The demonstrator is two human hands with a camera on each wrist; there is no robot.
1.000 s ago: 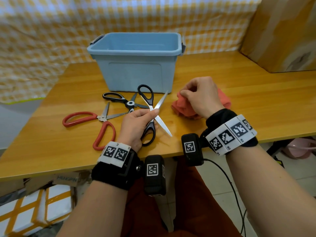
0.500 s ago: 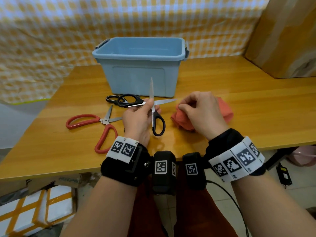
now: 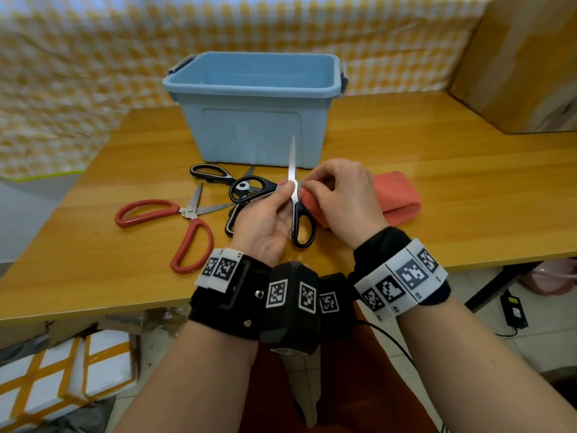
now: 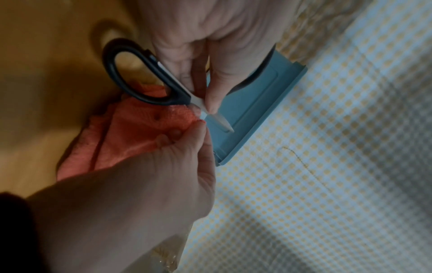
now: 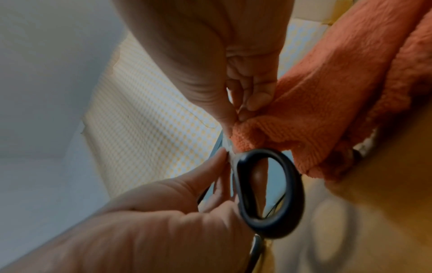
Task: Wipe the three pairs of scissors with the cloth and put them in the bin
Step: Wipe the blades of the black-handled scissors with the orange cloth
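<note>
My left hand (image 3: 271, 210) pinches a pair of black-handled scissors (image 3: 301, 226) near the pivot, blades spread, one blade (image 3: 292, 164) pointing up in front of the blue bin (image 3: 253, 89). In the left wrist view its thumb and finger pinch the black scissors (image 4: 131, 81). My right hand (image 3: 340, 198) grips the orange cloth (image 3: 396, 195) and holds a fold against the other blade. The right wrist view has the cloth (image 5: 327, 103) beside the scissor handle loop (image 5: 268, 192). Red-handled scissors (image 3: 184, 226) and a second black pair (image 3: 212, 173) lie on the wooden table (image 3: 437, 170) to the left.
The bin stands at the table's back middle. A cardboard box (image 3: 524, 57) sits at the back right corner. A checked cloth (image 3: 78, 73) hangs behind the table. White and orange boxes (image 3: 62, 376) lie on the floor at the lower left.
My left hand lifted the black scissors off the table and turned one blade upright. My right hand brought the cloth left against the scissors.
</note>
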